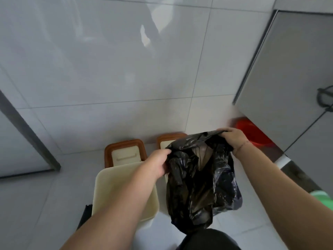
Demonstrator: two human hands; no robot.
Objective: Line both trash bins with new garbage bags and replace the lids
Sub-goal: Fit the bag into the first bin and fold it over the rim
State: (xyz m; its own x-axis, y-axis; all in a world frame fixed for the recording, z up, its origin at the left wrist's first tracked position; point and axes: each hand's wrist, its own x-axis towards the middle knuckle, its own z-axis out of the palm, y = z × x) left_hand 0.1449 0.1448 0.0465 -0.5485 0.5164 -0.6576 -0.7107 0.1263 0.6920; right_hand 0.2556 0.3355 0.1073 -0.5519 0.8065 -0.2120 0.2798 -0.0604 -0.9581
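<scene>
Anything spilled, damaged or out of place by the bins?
Nothing spilled or damaged. Both lids lie off by the wall; the left hand and right hand grip the black bag. Normal mid-job.

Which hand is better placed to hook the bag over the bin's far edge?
Probably the right hand: it grips the bag at its far edge; the left hand grips the near edge.

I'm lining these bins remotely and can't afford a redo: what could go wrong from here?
1. The black bag, pinched at its mouth by the left hand and right hand, hangs crumpled and only partly open; it may bunch instead of seating.
2. It hides what lies beneath, so aiming is guesswork.
3. The cream bin beside it is unlined, easy to skip.
</scene>
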